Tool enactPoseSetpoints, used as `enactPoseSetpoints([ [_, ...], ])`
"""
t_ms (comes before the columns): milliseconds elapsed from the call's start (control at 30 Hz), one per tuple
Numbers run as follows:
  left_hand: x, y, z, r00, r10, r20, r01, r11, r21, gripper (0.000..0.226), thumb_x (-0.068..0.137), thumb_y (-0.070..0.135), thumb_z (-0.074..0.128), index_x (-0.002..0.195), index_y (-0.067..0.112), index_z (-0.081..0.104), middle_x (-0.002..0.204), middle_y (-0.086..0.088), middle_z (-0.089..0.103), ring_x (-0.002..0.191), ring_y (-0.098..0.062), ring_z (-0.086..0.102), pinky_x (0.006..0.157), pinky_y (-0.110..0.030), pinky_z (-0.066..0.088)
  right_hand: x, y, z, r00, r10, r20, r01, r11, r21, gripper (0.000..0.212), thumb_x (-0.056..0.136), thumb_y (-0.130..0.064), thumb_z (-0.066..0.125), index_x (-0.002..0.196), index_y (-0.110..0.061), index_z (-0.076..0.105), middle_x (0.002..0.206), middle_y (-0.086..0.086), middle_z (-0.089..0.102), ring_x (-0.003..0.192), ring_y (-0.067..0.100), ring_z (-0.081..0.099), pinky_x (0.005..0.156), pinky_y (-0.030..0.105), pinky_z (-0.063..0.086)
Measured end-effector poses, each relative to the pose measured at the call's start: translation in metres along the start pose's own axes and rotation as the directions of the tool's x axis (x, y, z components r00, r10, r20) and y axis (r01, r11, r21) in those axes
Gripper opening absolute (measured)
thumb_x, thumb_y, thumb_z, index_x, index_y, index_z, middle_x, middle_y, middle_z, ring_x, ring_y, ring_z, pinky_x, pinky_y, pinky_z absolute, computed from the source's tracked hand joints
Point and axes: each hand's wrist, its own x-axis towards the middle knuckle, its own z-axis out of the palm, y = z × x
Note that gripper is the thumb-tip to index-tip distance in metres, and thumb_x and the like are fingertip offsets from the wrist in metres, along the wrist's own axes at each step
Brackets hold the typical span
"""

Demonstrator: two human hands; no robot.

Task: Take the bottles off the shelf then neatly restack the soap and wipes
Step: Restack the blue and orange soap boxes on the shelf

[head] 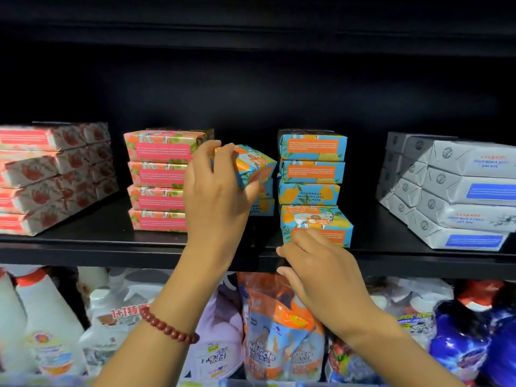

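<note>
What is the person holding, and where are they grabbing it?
The left hand grips a tilted blue soap box by its near end. The right hand only touches the bottom box.

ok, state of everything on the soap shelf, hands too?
left hand: grips blue soap bar
blue soap bar: tilted, not stacked
right hand: fingertips on bottom blue bar, grip unclear
bottom blue bar: sticks out ahead of bars above
blue stack: four high, uneven
pink stack: four high, aligned
red stack: four high, tidy
grey stack: four high, tidy
</note>
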Motion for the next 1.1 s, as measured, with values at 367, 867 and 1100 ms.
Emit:
enactPoseSetpoints([
  [367,0.008,0.001,0.017,0.994,-0.080,0.076,0.080,0.997,0.005,0.049,0.085,0.030,0.070,0.119,-0.002,0.055,0.127,-0.022,0.054,0.115,-0.035,0.054,0.090,-0.042,0.047,0.000,-0.001,0.004,0.999,-0.011,-0.040,0.009,0.999,-0.044,0.031,0.051,-0.026,0.089,0.066,-0.017,0.064,0.068,-0.002,0.057,0.064,0.019,0.058,0.046,0.025,0.043],
  [867,0.025,-0.006,0.016,0.969,0.071,0.237,-0.101,0.988,0.115,0.020,0.076,-0.003,0.070,0.095,0.001,0.066,0.095,-0.016,0.067,0.096,-0.032,0.061,0.072,-0.039,0.051,0.000,-0.002,0.006,0.999,0.015,-0.028,-0.016,1.000,-0.023,0.032,0.050,-0.029,0.090,0.067,-0.016,0.065,0.069,-0.002,0.059,0.064,0.019,0.059,0.047,0.024,0.046],
  [1100,0.027,-0.004,0.014,0.949,0.085,0.303,-0.155,0.965,0.213,0.038,0.064,-0.007,0.078,0.100,-0.002,0.064,0.101,-0.019,0.066,0.098,-0.036,0.062,0.076,-0.041,0.053,-0.001,-0.002,0.005,0.999,0.042,0.026,-0.043,0.999,0.029,0.026,0.058,-0.027,0.086,0.070,-0.016,0.065,0.071,-0.002,0.060,0.067,0.019,0.060,0.048,0.026,0.047],
])
